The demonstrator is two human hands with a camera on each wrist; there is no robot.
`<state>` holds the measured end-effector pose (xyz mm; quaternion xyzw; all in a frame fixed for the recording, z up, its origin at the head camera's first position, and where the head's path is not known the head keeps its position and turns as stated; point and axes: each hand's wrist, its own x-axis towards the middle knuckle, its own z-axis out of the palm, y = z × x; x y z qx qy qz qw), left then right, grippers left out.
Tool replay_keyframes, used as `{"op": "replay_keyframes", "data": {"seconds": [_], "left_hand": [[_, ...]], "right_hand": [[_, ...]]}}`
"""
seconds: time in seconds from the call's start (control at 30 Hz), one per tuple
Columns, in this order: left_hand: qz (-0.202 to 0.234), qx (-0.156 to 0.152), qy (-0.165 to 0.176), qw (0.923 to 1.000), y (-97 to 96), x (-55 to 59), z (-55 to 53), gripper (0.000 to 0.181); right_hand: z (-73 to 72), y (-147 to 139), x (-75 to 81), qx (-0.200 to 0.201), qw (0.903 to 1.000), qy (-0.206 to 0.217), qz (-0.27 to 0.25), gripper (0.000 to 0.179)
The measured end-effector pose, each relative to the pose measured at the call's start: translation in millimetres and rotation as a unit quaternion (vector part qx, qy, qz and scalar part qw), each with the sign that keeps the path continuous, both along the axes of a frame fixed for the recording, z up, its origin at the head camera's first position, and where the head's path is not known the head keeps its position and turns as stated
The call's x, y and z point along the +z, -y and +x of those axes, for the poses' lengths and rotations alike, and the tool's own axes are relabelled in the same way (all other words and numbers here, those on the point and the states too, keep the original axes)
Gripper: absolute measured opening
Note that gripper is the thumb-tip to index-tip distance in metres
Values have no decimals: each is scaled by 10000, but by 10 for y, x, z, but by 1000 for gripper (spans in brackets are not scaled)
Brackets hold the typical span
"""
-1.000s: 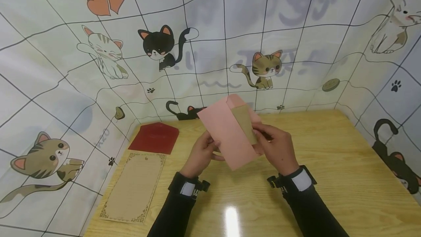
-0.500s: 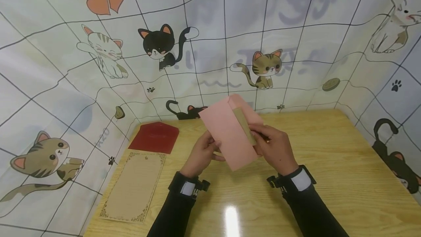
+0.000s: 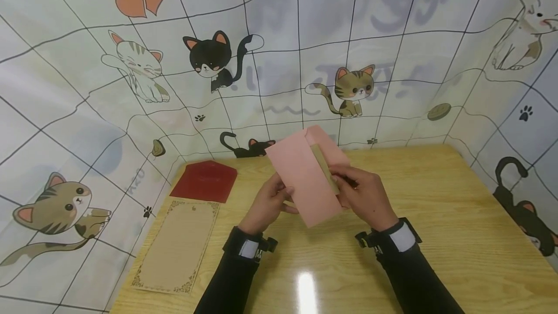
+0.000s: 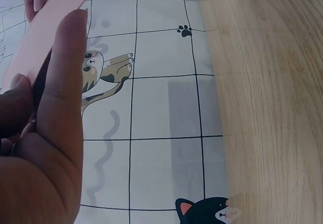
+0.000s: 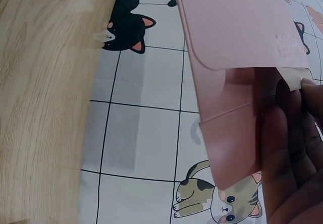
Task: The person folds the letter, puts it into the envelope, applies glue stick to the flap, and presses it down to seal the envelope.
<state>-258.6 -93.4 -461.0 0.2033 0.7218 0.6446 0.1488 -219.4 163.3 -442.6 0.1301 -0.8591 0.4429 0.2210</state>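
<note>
A pink envelope (image 3: 301,178) is held up tilted above the table, its flap (image 3: 329,147) standing out to the right. My left hand (image 3: 268,202) grips the envelope's left edge, thumb on the near face and fingers behind. From the opening a narrow strip of folded tan paper (image 3: 324,167) shows; the rest of it is hidden inside. My right hand (image 3: 366,197) pinches this paper at the opening. In the right wrist view the thumb lies on a corner of the tan paper (image 5: 291,76), with the fingers behind it.
A dark red envelope (image 3: 205,181) lies at the table's back left. In front of it is a flat tan letter sheet (image 3: 178,246) with an ornate border. A cat-printed cloth (image 3: 279,52) hangs behind and beside the wooden table (image 3: 436,236).
The tan paper has slid deeper into the pink envelope, so less of it shows. My right hand moved slightly left with it, while my left hand stayed nearly in place.
</note>
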Motion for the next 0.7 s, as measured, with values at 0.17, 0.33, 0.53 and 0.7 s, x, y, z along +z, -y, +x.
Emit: {"op": "replay_keyframes", "data": {"seconds": [0.17, 0.33, 0.53, 0.7], "left_hand": [[-22, -62, 39, 10000, 4, 9, 3, 38], [-33, -171, -11, 9998, 7, 19, 4, 38], [-49, -203, -63, 9998, 4, 29, 16, 38], [-57, -199, -34, 9998, 9, 34, 24, 38]], "right_hand": [[4, -15, 16, 95, 9999, 41, -29, 24], [6, -26, 29, 206, 9997, 100, -60, 24], [10, -25, 22, 268, 9992, 272, -139, 23], [25, 4, 17, 576, 9968, 478, -277, 23]]}}
